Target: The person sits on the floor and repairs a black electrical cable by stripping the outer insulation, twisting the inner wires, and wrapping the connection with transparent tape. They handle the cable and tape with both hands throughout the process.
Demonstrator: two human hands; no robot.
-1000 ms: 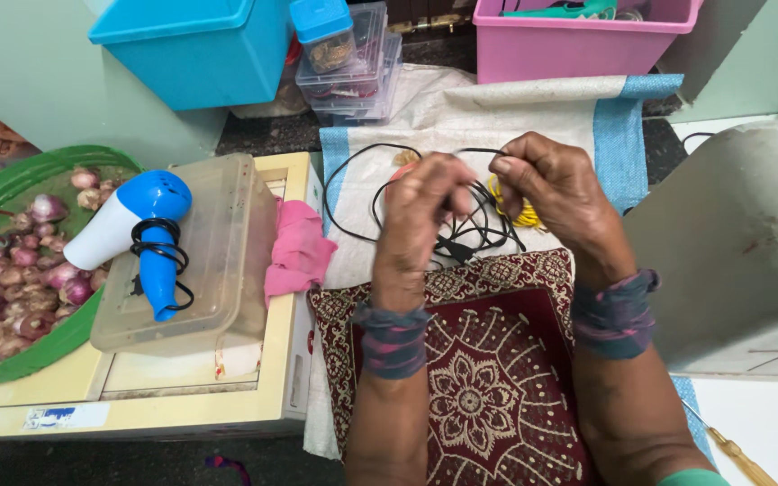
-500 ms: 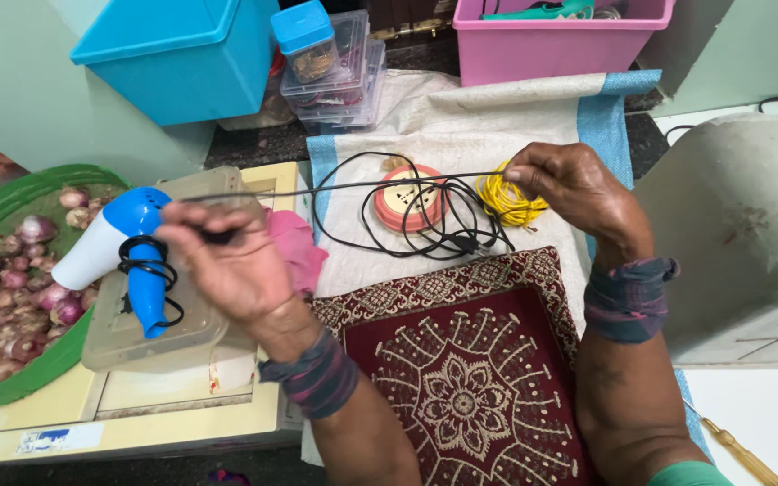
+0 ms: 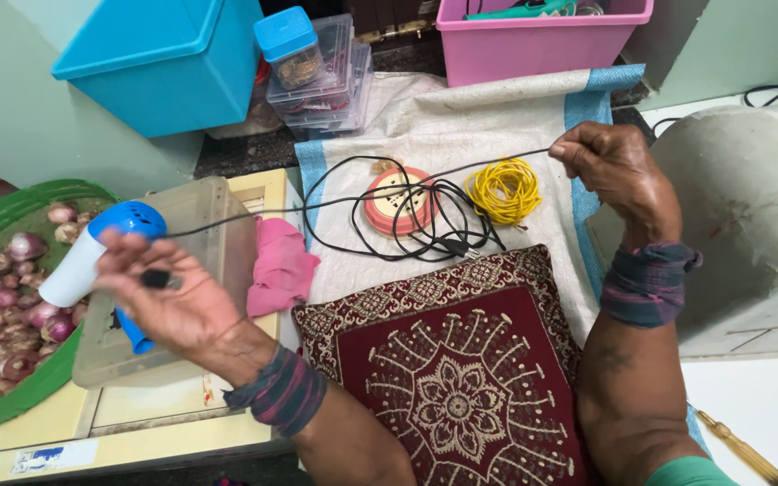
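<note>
Fingers (image 3: 137,270) of the left hand (image 3: 168,301) curl around a small black plug (image 3: 155,278), pinching it against the palm, and from that pinch a thin black cord (image 3: 362,198) runs out taut toward the other hand. Fingertips of the right hand (image 3: 619,171) close tight on the far stretch of the same cord, so it hangs straight between the two grips. Both wrists wear dark checked cuffs.

Just behind the left fingers lies a blue and white hair dryer (image 3: 92,256) on top of a clear plastic box (image 3: 195,279), and beyond them, to the outside, a green basket (image 3: 11,202) holds small red onions (image 3: 2,333). Beside the left palm, toward the middle, a pink cloth (image 3: 281,270) rests on the edge of a pale wooden board (image 3: 137,414).

Below the stretched cord, between the hands, the rest of the cord lies in loose loops over a round orange socket reel (image 3: 398,200). Near the right fingers sits a coil of yellow wire (image 3: 503,191). All of this lies on a white woven sack (image 3: 461,117). Closer to the body is a dark red patterned cushion (image 3: 452,378).

Farther out stand a blue bin (image 3: 164,63), stacked clear containers (image 3: 321,76) and a pink tub (image 3: 533,40).
</note>
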